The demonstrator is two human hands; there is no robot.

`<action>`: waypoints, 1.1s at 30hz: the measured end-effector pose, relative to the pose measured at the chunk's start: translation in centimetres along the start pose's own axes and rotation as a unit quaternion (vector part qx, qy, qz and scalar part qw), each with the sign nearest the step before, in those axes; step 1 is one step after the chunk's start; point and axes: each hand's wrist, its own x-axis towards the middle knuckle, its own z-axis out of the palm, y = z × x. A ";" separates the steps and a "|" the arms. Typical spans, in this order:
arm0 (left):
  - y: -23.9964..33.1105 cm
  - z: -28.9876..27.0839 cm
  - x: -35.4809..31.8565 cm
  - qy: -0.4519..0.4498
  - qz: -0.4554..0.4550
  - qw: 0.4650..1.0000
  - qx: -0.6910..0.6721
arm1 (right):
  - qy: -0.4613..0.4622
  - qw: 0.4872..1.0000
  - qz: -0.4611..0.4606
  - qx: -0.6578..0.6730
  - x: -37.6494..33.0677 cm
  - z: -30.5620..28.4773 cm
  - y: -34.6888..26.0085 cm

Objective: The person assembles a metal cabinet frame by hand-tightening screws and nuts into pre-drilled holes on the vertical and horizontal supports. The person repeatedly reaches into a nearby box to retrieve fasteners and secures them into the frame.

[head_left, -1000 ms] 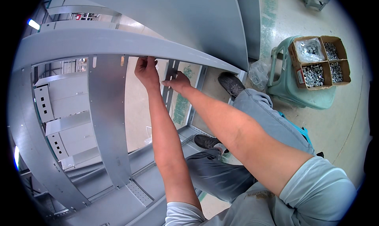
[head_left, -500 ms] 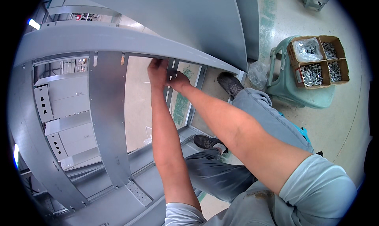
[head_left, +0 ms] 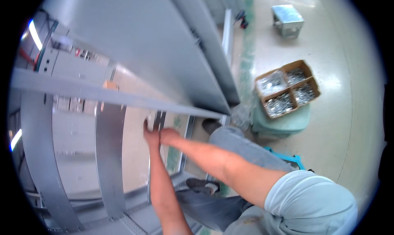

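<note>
Head view: left hand (head_left: 151, 135) and right hand (head_left: 169, 136) at slotted metal strip (head_left: 160, 118); fingers blurred, I cannot tell if pinching. Probably stiff, light; hold by long edges.

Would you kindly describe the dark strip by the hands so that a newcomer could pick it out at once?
Start at the long grey rail slanting down from the left rim toward the middle. Just below its right part, the dark strip runs down to the left hand and right hand. It is darker and much narrower than the wide metal panel to its left.
</note>
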 end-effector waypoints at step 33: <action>2.0 -27.2 -45.1 0.034 -0.424 0.813 -0.398 | 0.103 0.932 -0.287 -0.197 -26.8 -9.3 3.2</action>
